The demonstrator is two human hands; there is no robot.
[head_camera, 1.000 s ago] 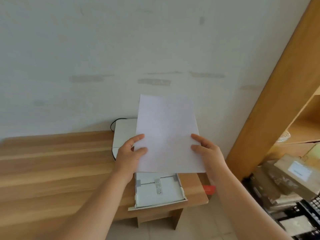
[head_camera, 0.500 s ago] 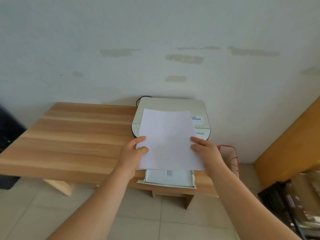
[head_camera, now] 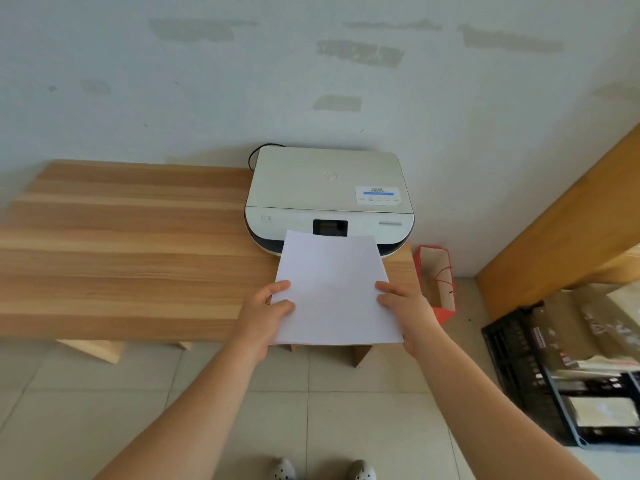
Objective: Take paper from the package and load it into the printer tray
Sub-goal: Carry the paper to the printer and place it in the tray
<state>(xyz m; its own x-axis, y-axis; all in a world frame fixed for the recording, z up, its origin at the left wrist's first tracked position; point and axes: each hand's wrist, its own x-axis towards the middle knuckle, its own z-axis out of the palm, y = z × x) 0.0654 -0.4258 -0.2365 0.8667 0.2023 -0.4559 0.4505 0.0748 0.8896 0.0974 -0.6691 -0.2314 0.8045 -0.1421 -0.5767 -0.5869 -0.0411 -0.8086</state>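
A thin stack of white paper [head_camera: 332,289] lies nearly flat in front of the white printer [head_camera: 329,188], its far edge at the printer's front below the dark screen. My left hand [head_camera: 265,315] grips the paper's left edge, thumb on top. My right hand [head_camera: 405,308] grips the right edge the same way. The paper hides the pulled-out printer tray. The paper package is not in view.
The printer sits at the right end of a low wooden table [head_camera: 131,251] against a white wall. A red paper bag [head_camera: 438,282] stands on the floor to the right. A wooden shelf unit [head_camera: 561,230] and black crates [head_camera: 540,379] with boxes fill the right side.
The paper has come down from upright in front of the wall to nearly flat at the printer's front. It now covers the tray. The view has tilted down and back.
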